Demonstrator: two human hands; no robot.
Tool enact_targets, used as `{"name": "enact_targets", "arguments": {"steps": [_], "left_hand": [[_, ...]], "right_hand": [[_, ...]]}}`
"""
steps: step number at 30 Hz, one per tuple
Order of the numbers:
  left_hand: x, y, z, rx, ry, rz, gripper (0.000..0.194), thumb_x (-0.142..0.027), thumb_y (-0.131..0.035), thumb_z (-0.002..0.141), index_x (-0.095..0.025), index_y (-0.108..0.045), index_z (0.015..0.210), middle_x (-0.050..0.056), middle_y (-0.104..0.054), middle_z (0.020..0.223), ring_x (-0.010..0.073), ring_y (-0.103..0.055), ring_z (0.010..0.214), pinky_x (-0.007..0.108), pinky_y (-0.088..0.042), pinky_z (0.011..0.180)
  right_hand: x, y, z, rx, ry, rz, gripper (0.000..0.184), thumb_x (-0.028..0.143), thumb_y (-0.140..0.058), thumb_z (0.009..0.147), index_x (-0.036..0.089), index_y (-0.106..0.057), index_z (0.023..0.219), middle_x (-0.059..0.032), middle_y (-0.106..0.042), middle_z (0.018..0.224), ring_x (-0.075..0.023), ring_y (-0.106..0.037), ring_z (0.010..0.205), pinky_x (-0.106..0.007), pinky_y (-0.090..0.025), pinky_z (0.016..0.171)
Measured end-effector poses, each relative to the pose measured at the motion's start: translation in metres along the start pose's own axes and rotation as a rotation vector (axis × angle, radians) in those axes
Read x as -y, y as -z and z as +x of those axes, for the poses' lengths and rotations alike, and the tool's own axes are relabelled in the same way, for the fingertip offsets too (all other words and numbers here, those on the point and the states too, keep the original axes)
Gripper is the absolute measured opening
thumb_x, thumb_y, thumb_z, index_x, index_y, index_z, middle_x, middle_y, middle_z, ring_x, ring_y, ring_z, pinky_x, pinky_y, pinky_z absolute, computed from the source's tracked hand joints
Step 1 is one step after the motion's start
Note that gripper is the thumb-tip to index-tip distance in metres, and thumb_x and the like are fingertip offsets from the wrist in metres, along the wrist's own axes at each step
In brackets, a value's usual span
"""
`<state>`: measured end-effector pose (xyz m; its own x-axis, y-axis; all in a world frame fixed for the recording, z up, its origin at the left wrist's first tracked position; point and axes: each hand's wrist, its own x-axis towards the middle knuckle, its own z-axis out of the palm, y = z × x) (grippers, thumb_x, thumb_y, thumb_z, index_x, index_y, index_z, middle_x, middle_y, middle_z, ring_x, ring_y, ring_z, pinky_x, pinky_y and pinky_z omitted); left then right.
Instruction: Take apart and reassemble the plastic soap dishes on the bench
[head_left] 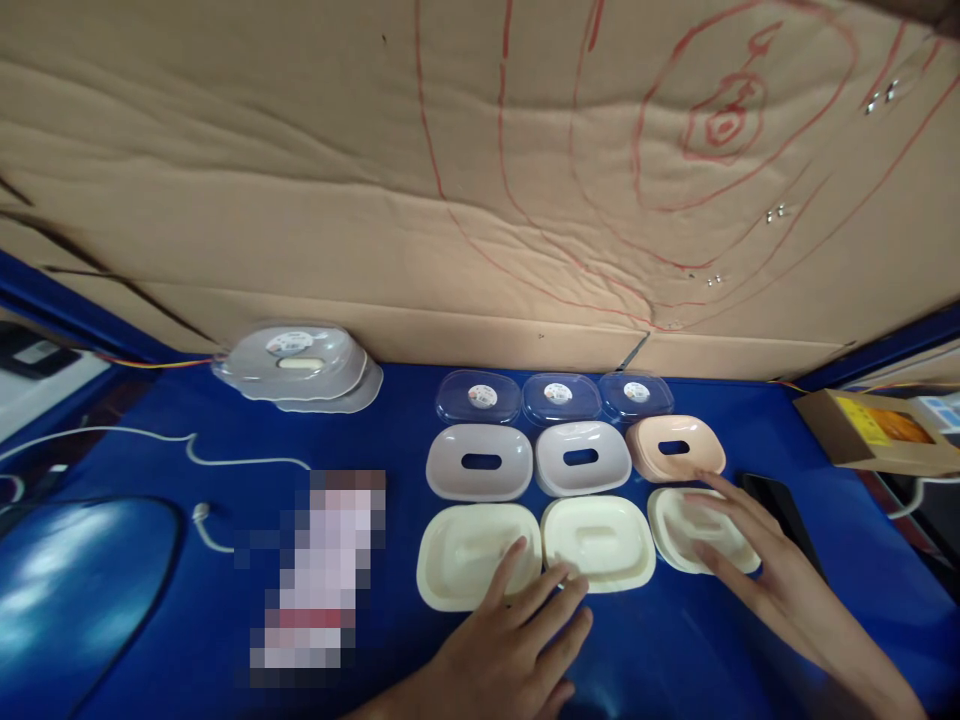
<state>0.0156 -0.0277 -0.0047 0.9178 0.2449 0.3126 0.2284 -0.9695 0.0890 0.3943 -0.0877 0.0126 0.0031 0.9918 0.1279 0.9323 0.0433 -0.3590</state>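
My left hand (525, 635) is spread out low in the middle, its fingers over the near edges of two oval cream dishes, the left one (442, 560) and the middle one (600, 540). A third cream dish (671, 520) lies under the parted thumb and fingers of my right hand (757, 550); this part is slightly blurred, and firm contact is hard to judge. Behind the cream row sit two grey slotted oval trays (450, 465) (551, 465) and a peach slotted tray (652, 465). Three clear lids with round labels (454, 400) form the back row.
A stack of grey covered dishes (247, 365) stands back left. Near it are a white cable (255, 460) and a pixelated item (322, 570). A dark phone (787, 515) lies by my right hand, with a cardboard box (847, 440) beyond. Cardboard (300, 220) walls the blue table's back.
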Motion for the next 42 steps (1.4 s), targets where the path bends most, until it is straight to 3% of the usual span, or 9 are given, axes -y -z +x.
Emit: {"name": "enact_targets", "arguments": {"steps": [3,7,12,17,22,25,28,36,42], "left_hand": [[0.000,-0.001,0.000,-0.016,0.005,0.016,0.046,-0.046,-0.044,0.112,-0.020,-0.063,0.144,0.007,-0.062,0.152,0.0277,-0.046,0.144,0.063,0.016,0.128],[0.001,0.001,0.001,-0.062,0.000,0.030,0.044,-0.047,-0.047,0.110,-0.022,-0.066,0.141,0.008,-0.065,0.148,0.0284,-0.049,0.142,0.061,0.012,0.130],[0.009,0.029,0.005,-0.027,0.111,0.042,0.041,-0.044,-0.048,0.111,-0.025,-0.062,0.144,0.006,-0.064,0.151,0.0253,-0.051,0.143,0.054,0.006,0.132],[0.034,0.058,0.004,-0.127,0.326,0.056,0.039,-0.033,-0.052,0.109,-0.024,-0.060,0.146,0.009,-0.063,0.152,0.0270,-0.055,0.142,0.049,-0.025,0.127],[0.064,0.061,-0.005,-0.155,0.502,0.095,0.037,-0.016,-0.046,0.103,-0.017,-0.063,0.136,0.017,-0.060,0.153,0.0336,-0.059,0.139,0.055,-0.046,0.113],[0.074,0.055,-0.012,-0.130,0.572,0.106,0.030,-0.014,-0.048,0.099,-0.016,-0.066,0.122,0.018,-0.059,0.155,0.0373,-0.058,0.141,0.058,-0.048,0.112],[0.075,0.049,-0.017,-0.119,0.577,0.101,0.031,-0.014,-0.051,0.098,-0.017,-0.066,0.124,0.016,-0.067,0.147,0.0360,-0.064,0.133,0.059,-0.050,0.110],[0.079,0.036,-0.018,-0.229,0.524,0.137,0.028,-0.007,-0.049,0.102,-0.017,-0.071,0.116,0.008,-0.081,0.117,0.0287,-0.075,0.111,0.046,-0.057,0.094],[0.071,0.052,-0.019,-0.318,0.507,0.193,0.023,-0.007,-0.054,0.104,-0.017,-0.068,0.119,0.008,-0.082,0.116,0.0267,-0.076,0.110,0.044,-0.053,0.099]], "right_hand": [[0.005,0.002,0.023,-0.018,0.040,-0.064,0.059,0.051,-0.053,0.105,0.033,-0.042,0.160,-0.0100,-0.047,0.166,-0.0385,-0.045,0.153,-0.065,-0.041,0.122],[0.016,-0.003,0.043,0.082,0.121,-0.083,0.060,0.046,-0.049,0.108,0.034,-0.034,0.165,-0.0092,-0.052,0.163,-0.0348,-0.049,0.150,-0.061,-0.047,0.118],[0.035,-0.003,0.048,0.150,0.156,-0.072,0.059,0.043,-0.049,0.109,0.035,-0.033,0.165,-0.0075,-0.050,0.165,-0.0330,-0.049,0.150,-0.059,-0.049,0.118],[0.051,0.007,0.058,0.171,0.205,-0.062,0.053,0.040,-0.049,0.110,0.032,-0.041,0.161,-0.0085,-0.057,0.158,-0.0314,-0.054,0.146,-0.057,-0.050,0.117],[0.103,-0.002,0.069,0.012,0.323,-0.132,0.041,0.028,-0.049,0.109,0.023,-0.055,0.149,-0.0139,-0.065,0.147,-0.0346,-0.062,0.135,-0.061,-0.051,0.111],[0.143,-0.024,0.065,0.070,0.548,-0.004,0.032,0.018,-0.048,0.108,0.020,-0.063,0.136,-0.0105,-0.074,0.131,-0.0272,-0.067,0.125,-0.051,-0.050,0.112],[0.164,-0.047,0.056,0.131,0.703,0.092,0.028,0.019,-0.051,0.107,0.020,-0.065,0.132,-0.0071,-0.076,0.126,-0.0227,-0.069,0.121,-0.046,-0.045,0.118],[0.153,-0.061,0.053,0.194,0.733,0.097,0.029,0.022,-0.051,0.109,0.019,-0.065,0.134,-0.0080,-0.073,0.138,-0.0214,-0.063,0.133,-0.045,-0.038,0.124],[0.149,-0.067,0.054,0.161,0.715,0.057,0.037,0.023,-0.054,0.107,0.018,-0.062,0.142,-0.0104,-0.070,0.143,-0.0251,-0.061,0.137,-0.048,-0.046,0.119]]}}
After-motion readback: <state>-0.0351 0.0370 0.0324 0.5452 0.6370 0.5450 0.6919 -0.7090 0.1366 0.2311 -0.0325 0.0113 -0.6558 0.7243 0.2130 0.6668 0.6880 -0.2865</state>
